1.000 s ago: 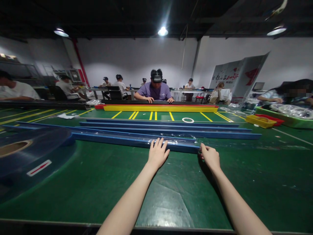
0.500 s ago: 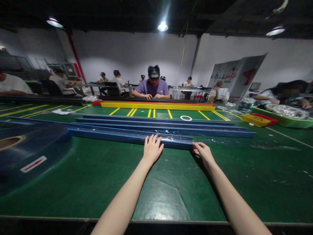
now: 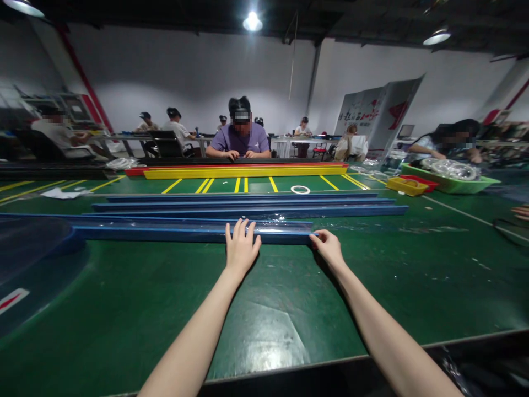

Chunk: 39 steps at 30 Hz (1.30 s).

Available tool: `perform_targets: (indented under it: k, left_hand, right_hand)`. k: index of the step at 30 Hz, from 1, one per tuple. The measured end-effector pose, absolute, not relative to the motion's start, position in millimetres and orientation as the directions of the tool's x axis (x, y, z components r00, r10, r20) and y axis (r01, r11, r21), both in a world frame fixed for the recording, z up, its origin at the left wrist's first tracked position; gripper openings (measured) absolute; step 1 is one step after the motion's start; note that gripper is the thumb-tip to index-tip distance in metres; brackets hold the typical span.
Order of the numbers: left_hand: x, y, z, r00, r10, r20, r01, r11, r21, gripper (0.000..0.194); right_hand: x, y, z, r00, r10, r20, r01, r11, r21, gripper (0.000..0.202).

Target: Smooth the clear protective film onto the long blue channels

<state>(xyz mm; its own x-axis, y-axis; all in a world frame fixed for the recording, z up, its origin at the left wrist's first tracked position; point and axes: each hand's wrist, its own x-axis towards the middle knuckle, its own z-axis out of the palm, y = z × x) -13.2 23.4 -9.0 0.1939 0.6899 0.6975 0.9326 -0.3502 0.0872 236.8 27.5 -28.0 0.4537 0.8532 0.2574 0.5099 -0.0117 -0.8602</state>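
Observation:
A long blue channel strip [image 3: 194, 234] lies across the green table in front of me, with shiny clear film [image 3: 281, 227] along its trough. My left hand [image 3: 242, 248] rests on the strip near its right part, fingers spread over the front edge and the film. At the strip's right end, my right hand [image 3: 329, 248] has thumb and fingertips closed on the corner. Whether it also grips the film there is hidden. Behind this strip lie more blue channel strips [image 3: 248, 211], roughly parallel. A big bluish roll [image 3: 33, 253] covers the strip's left end.
Farther back lie yellow [image 3: 248, 172] and red strips. A white ring [image 3: 300, 189] sits on the green table [image 3: 165, 320]. Right of it are a yellow tray [image 3: 407, 186] and a green basket [image 3: 471, 184] of clear coils. A co-worker in purple [image 3: 239, 140] sits opposite.
My view has turned to the right, so most things appear farther left. Both hands keep their places on the blue channel strip, which now looks more level. Another person's fingers show at the right edge.

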Motion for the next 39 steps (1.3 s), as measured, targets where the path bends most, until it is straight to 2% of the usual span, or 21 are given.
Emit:
perform_targets:
  k: [3, 6, 13, 19, 22, 24, 28, 32, 34, 39]
  left_hand:
    - [-7, 20, -6, 0.256, 0.662, 0.705, 0.905, -0.421, 0.067, 0.037]
    - [0, 17, -4, 0.321, 0.638, 0.7, 0.877, -0.479, 0.034, 0.037]
    - [5, 13, -7, 0.473, 0.61, 0.636, 0.813, -0.58, -0.049, 0.04]
    - [2, 12, -9, 0.453, 0.661, 0.598, 0.83, -0.557, -0.012, 0.041]
    - [1, 12, -9, 0.43, 0.675, 0.6, 0.839, -0.544, 0.011, 0.039]
    - [1, 12, -9, 0.423, 0.677, 0.602, 0.841, -0.541, 0.017, 0.038]
    - [1, 12, -9, 0.419, 0.672, 0.61, 0.837, -0.546, 0.026, 0.034]
    - [1, 12, -8, 0.408, 0.666, 0.624, 0.837, -0.546, 0.035, 0.032]
    - [2, 12, -8, 0.399, 0.667, 0.629, 0.84, -0.54, 0.041, 0.032]
    - [1, 13, -8, 0.338, 0.674, 0.657, 0.867, -0.495, 0.061, 0.035]
  right_hand:
    - [237, 26, -25, 0.449, 0.86, 0.242, 0.507, -0.022, -0.862, 0.031]
    - [232, 23, -23, 0.424, 0.856, 0.295, 0.55, 0.015, -0.835, 0.029]
    - [184, 12, -18, 0.233, 0.926, 0.298, 0.527, 0.138, -0.839, 0.022]
    - [173, 7, -10, 0.137, 0.941, 0.31, 0.556, 0.186, -0.81, 0.026]
    - [179, 5, -6, 0.162, 0.951, 0.265, 0.524, 0.144, -0.839, 0.034]
    - [183, 5, -4, 0.258, 0.943, 0.209, 0.455, 0.072, -0.887, 0.037]
    - [189, 7, 0, 0.455, 0.89, 0.035, 0.166, -0.046, -0.985, 0.032]
    - [194, 10, 4, 0.469, 0.879, -0.088, -0.026, -0.087, -0.996, 0.032]
    - [195, 10, 4, 0.47, 0.881, -0.056, 0.004, -0.065, -0.998, 0.032]
    - [192, 4, 8, 0.4, 0.879, 0.259, 0.352, 0.114, -0.929, 0.035]
